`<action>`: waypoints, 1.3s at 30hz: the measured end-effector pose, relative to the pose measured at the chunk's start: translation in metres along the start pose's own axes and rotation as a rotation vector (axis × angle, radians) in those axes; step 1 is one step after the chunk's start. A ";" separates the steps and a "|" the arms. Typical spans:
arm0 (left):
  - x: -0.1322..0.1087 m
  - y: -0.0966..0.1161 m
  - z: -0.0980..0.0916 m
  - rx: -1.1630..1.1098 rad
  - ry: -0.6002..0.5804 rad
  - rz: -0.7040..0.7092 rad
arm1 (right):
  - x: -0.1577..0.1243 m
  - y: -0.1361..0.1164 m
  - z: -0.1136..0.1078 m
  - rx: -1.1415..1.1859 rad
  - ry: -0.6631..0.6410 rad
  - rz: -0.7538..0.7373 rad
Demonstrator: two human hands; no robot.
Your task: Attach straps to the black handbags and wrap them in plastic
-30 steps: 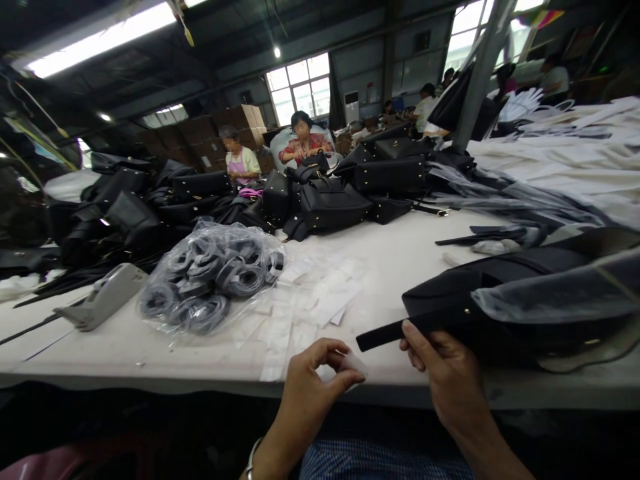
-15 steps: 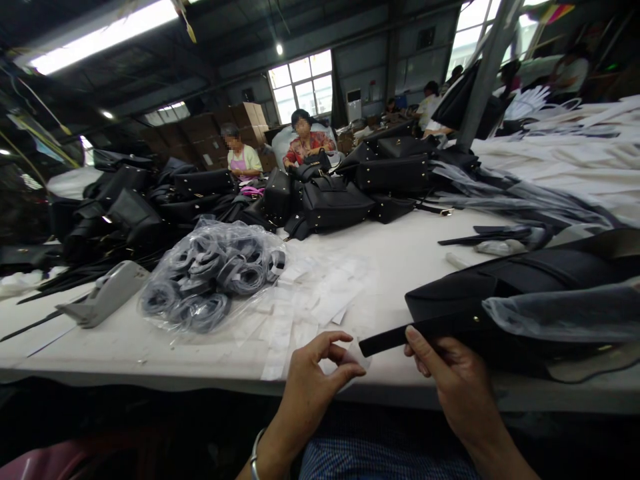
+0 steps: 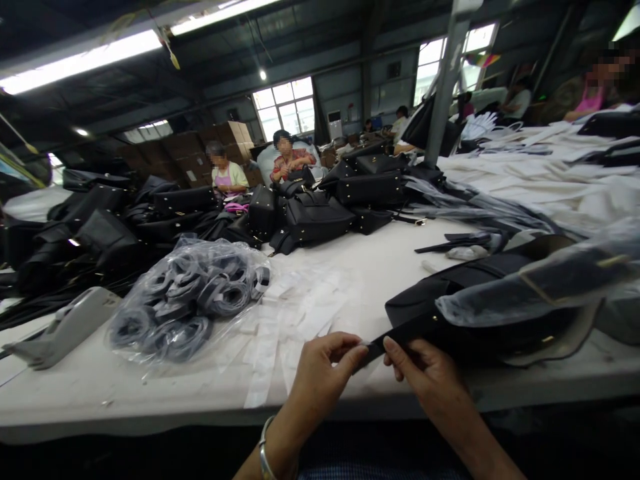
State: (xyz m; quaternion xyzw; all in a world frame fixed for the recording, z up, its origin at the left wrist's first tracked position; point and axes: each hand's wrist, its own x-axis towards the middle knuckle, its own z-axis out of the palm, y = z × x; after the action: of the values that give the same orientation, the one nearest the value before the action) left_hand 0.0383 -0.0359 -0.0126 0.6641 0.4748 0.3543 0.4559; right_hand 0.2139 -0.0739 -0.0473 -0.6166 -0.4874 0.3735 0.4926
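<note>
My left hand (image 3: 323, 370), with a bangle at its wrist, pinches the free end of a black strap (image 3: 376, 348). A bit of whitish film shows at its fingertips, mostly hidden by the fingers. A short way up the strap, my right hand (image 3: 425, 373) grips it between thumb and fingers. The strap leads to a black handbag (image 3: 460, 285) lying on its side at the right. Across that bag lies a handle in a clear plastic sleeve (image 3: 505, 293). White paper slips (image 3: 313, 310) are spread on the table just beyond my left hand.
A clear plastic bag of rolled grey strips (image 3: 185, 300) sits left of the slips. Beside it is a grey tape dispenser (image 3: 70, 327). Black handbags (image 3: 320, 217) are heaped along the far side of the white table (image 3: 165, 393). Co-workers (image 3: 227, 175) sit beyond.
My left fingers have come from holding a clear piece just off the strap's tip to closing on the tip itself. The view has swung slightly right.
</note>
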 end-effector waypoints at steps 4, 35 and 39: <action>0.019 0.012 0.021 0.033 -0.026 0.098 | -0.012 -0.002 -0.010 -0.073 0.073 0.006; 0.034 0.017 0.036 0.128 0.087 0.467 | -0.003 -0.016 0.006 0.868 0.323 0.233; 0.029 0.005 0.040 0.308 0.200 0.828 | -0.002 -0.022 0.001 0.925 0.355 0.227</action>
State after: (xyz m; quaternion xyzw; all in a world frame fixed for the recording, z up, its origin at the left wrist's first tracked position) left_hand 0.0844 -0.0199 -0.0198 0.8208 0.2580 0.4945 0.1232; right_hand 0.2078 -0.0746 -0.0257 -0.4369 -0.1095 0.4909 0.7458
